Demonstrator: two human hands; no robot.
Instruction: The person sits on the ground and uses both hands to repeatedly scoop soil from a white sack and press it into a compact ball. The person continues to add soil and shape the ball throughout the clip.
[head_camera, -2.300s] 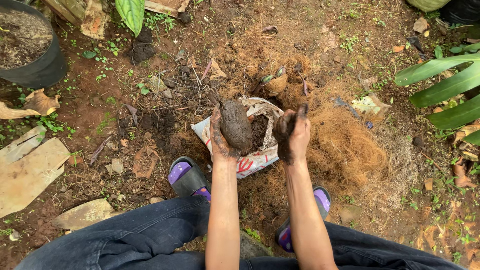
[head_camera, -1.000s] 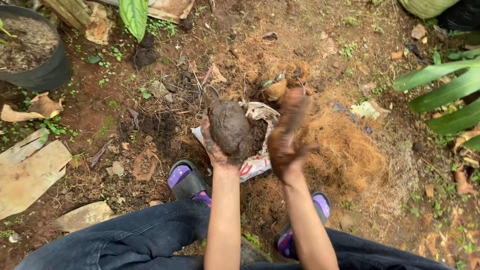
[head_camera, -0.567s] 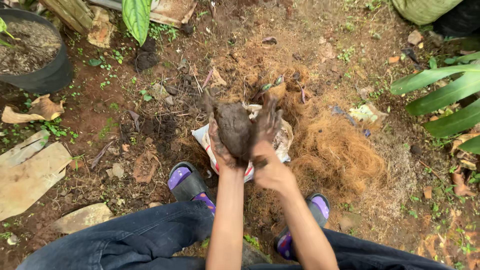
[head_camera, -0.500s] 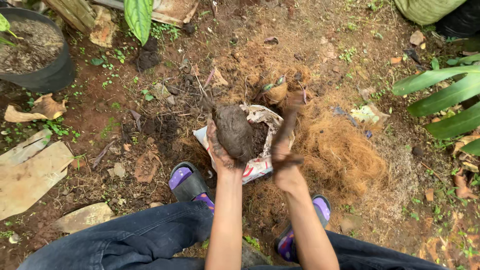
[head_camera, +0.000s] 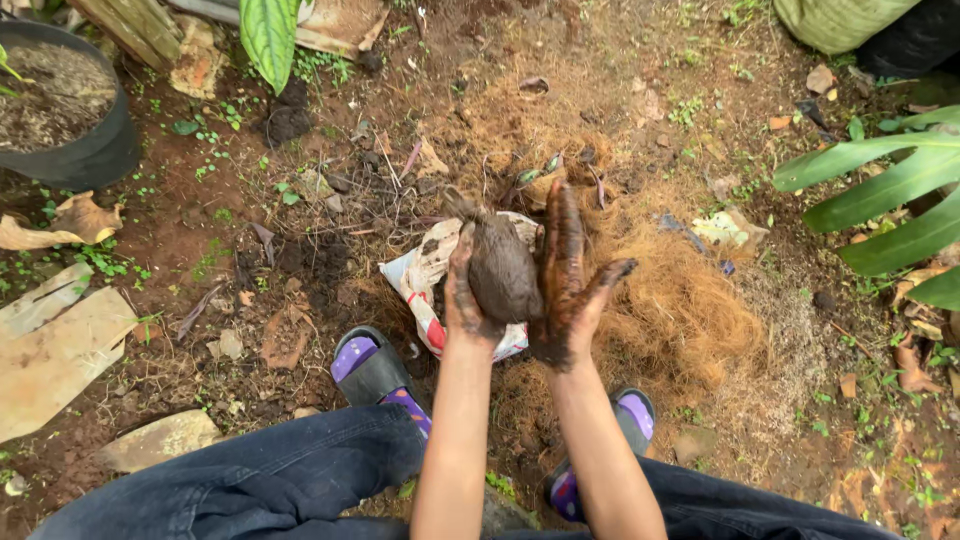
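Head view, looking down past both forearms at bare, damp ground. Left hand cups a dark, rounded soil ball from below and the left side, fingers curled up along it; a short stub sticks out of the ball's far-left top. Right hand is muddy, held flat and open, palm pressed against the right side of the ball, fingers straight and pointing far, thumb splayed out to the right. It grips nothing on its own; the ball sits between the two hands, raised off the ground.

Directly under the ball lies a crumpled white sack with red marks, spread on the soil. To the right and near side of the sack, a mound of tan coconut fibre covers the ground, with more of it scattered far beyond the hands.

Near the bottom, dark blue trousers and two purple-and-black sandals: one left of the left forearm, one right of the right forearm.

Far left, a black pot filled with soil. A broad green leaf hangs at the far edge, near the pot. Long green leaves enter from the right. Pale flat board pieces lie at the left edge, well apart from the hands.
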